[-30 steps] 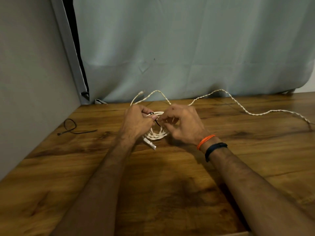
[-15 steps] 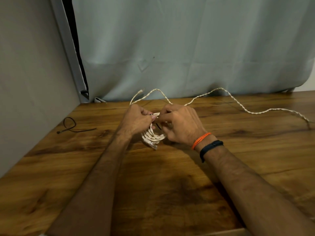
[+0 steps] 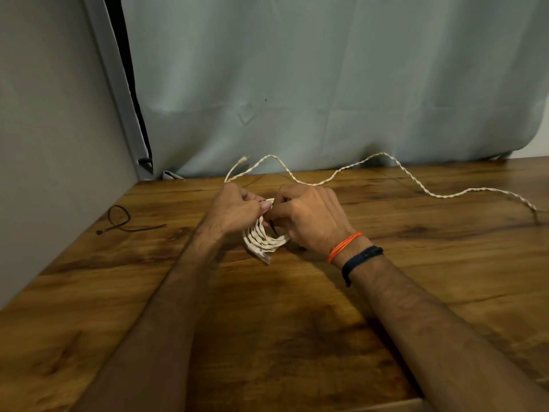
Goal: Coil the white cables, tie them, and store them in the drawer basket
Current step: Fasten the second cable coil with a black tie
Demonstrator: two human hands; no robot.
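Note:
A coil of white twisted cable [image 3: 263, 237] hangs between both hands just above the wooden table [image 3: 297, 322], its clear plug end pointing down at the front. My left hand [image 3: 234, 208] grips the coil's top from the left. My right hand [image 3: 309, 217] pinches a thin black tie [image 3: 273, 227] that runs across the coil. A second white cable [image 3: 386, 171] lies loose along the back of the table, trailing off to the right. The drawer basket is not in view.
Another black tie [image 3: 121, 223] lies on the table at the left, near the grey wall [image 3: 53, 144]. A pale curtain [image 3: 326, 84] hangs behind the table's back edge. The table's front edge shows at the bottom right.
Both hands have drawn closer together on the coil. The coil has tightened and now hangs more upright between them. The loose cable at the back has not moved.

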